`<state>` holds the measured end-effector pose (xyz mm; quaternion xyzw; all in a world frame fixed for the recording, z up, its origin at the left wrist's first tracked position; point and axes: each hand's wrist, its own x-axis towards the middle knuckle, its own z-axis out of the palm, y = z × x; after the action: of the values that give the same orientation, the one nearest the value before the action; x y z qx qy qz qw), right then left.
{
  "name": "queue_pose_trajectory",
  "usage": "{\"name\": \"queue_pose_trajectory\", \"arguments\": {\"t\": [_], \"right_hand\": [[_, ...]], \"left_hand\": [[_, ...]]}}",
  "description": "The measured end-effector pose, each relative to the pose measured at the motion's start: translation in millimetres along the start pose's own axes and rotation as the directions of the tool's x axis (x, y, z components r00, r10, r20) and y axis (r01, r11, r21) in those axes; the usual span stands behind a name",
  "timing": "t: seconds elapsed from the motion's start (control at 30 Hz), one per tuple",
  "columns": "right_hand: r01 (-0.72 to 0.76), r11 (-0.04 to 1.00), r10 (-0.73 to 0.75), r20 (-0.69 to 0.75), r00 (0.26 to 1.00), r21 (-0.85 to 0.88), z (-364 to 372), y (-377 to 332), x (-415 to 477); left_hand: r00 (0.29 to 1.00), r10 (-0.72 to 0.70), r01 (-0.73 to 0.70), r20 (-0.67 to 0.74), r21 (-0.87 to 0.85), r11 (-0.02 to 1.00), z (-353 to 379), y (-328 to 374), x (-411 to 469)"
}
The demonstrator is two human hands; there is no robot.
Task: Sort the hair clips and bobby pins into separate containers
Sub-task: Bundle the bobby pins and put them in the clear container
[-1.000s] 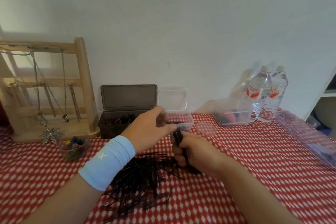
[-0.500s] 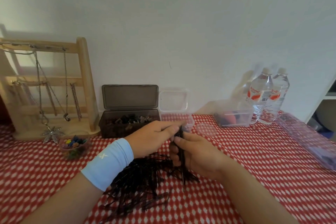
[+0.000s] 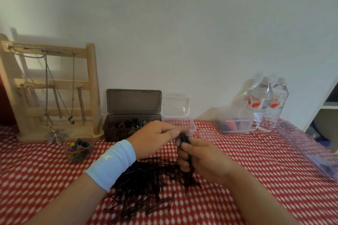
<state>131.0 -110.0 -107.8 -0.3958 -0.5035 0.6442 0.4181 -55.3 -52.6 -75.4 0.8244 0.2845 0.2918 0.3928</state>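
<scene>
Nearest the camera, below and to the left of both grips, a loose heap of black bobby pins (image 3: 142,186) lies spread on the red-checked desk (image 3: 247,193). It is large, so most of the pin sorting looks undone.

Above the heap, the right grip (image 3: 204,160) is curled round an upright bundle of pins (image 3: 190,181), which fans out below the fist. The left grip (image 3: 155,139), above a pale blue wristband (image 3: 111,164), pinches the bundle's top end, seemingly squaring it up.

Just beyond the fingertips stands a small clear box (image 3: 191,126) with its lid up. This is probably where the bundle goes; the grips hide its front, so I cannot tell what it holds. Beyond the left grip, an open brown box (image 3: 117,133) already holds dark hair clips. A small bowl of coloured clips (image 3: 78,149) sits further to the left.
</scene>
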Motion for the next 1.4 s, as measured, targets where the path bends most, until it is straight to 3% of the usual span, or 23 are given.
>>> {"name": "queue_pose_trajectory", "arguments": {"t": [0.1, 0.2, 0.3, 0.4, 0.5, 0.6, 0.8, 1.0, 1.2, 1.4], "right_hand": [[0.051, 0.995, -0.050, -0.018, 0.999, 0.085, 0, -12, 3], [0.164, 0.965, -0.142, -0.117, 0.983, 0.205, 0, -25, 14], [0.234, 0.932, -0.185, -0.193, 0.964, 0.275, 4, -33, 25], [0.289, 0.917, -0.221, -0.253, 0.942, 0.274, 9, -33, 35], [0.321, 0.933, -0.266, -0.286, 0.920, 0.163, 11, -27, 42], [0.256, 0.966, -0.238, -0.269, 0.933, 0.034, 12, -24, 44], [0.284, 0.953, -0.251, -0.249, 0.935, 0.106, 14, -37, 53], [0.370, 0.929, -0.357, -0.244, 0.901, 0.006, 7, -49, 71], [0.382, 0.905, -0.415, -0.201, 0.887, -0.185, 10, -47, 87], [0.409, 0.909, -0.417, -0.189, 0.889, -0.081, 14, -52, 103]], "left_hand": [[0.987, -0.126, 0.070, -0.101, -0.437, 0.897, 11, 1, 5], [0.957, -0.291, 0.228, 0.016, -0.666, 0.711, 20, -4, 11], [0.933, -0.301, 0.360, 0.200, -0.578, 0.733, 26, -4, 6], [0.930, -0.332, 0.359, 0.157, -0.579, 0.732, 31, -5, 4], [0.907, -0.416, 0.335, 0.067, -0.712, 0.617, 30, -8, 5], [0.888, -0.456, 0.343, 0.056, -0.741, 0.577, 28, -10, 5], [0.861, -0.487, 0.362, 0.145, -0.847, 0.390, 29, -7, 6], [0.880, -0.440, 0.239, 0.180, -0.968, 0.082, 17, -4, 11], [0.878, -0.467, 0.134, 0.105, -0.990, 0.030, 6, -3, 13], [0.893, -0.434, 0.109, 0.122, -0.993, -0.053, 10, 0, 14]]}}
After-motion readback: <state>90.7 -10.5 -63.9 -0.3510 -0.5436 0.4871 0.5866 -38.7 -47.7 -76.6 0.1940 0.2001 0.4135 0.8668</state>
